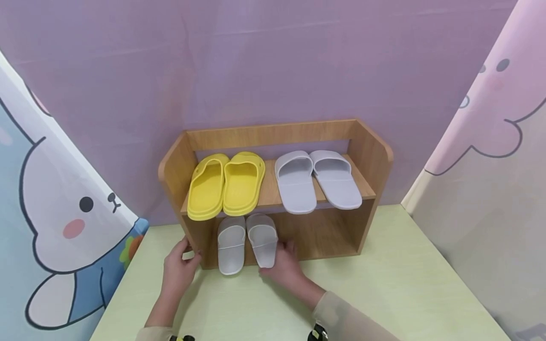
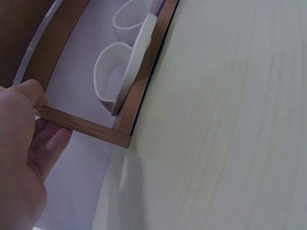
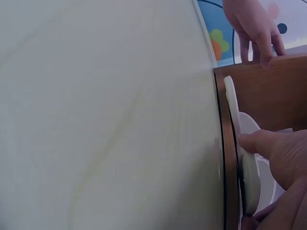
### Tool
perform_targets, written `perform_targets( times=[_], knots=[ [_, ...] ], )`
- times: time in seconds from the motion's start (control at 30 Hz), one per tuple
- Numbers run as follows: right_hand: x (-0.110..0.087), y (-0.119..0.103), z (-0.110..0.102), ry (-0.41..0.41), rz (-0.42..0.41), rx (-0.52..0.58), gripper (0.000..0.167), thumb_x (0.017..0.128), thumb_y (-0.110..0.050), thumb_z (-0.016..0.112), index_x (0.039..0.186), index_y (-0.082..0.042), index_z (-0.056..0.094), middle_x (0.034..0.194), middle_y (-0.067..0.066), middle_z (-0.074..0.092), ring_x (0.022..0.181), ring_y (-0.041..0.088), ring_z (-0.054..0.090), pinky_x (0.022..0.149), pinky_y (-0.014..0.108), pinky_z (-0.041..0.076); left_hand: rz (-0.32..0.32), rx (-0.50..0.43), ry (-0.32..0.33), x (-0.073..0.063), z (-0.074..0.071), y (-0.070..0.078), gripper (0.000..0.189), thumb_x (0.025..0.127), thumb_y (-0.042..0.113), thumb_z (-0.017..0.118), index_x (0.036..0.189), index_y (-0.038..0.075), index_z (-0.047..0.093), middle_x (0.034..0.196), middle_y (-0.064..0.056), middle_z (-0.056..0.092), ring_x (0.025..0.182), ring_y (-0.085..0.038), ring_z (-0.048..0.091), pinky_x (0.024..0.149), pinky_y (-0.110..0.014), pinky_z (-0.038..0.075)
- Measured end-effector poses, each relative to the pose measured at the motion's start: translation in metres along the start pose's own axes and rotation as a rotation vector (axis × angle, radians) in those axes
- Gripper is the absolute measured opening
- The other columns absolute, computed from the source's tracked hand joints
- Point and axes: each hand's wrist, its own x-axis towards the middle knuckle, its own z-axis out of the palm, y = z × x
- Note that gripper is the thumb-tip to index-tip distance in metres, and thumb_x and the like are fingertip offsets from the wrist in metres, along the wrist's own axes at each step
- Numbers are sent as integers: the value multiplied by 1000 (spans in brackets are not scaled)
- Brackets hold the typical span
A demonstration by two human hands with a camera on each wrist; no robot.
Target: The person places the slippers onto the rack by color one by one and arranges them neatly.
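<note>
At the left side of a small wooden shoe rack, my left hand grips the side panel, thumb on the inner face and fingers outside. My right hand holds the heel end of a pale grey slipper on the lower shelf. In the right wrist view the thumb presses on that slipper's sole while the other fingers are partly hidden. Its mate, another grey slipper, lies just left of it. Both slippers point toes inward, heels near the shelf's front edge.
On the upper shelf a pair of yellow clogs stands at left, with lavender slippers at right. The rack rests on a pale wood-grain table against a purple backdrop. Cartoon-printed panels flank both sides.
</note>
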Motion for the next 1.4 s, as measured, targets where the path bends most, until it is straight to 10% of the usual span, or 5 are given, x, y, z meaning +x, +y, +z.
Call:
perform_targets(
  times=[1.4],
  knots=[
    [-4, -13, 16, 54, -21, 17, 83, 60, -11, 108, 129, 10, 66, 113, 20, 60, 106, 35, 57, 94, 53, 59, -12, 12, -18, -1, -1, 3, 56, 97, -8, 72, 151, 4, 63, 132, -21, 72, 121, -39, 70, 82, -25, 66]
  ],
)
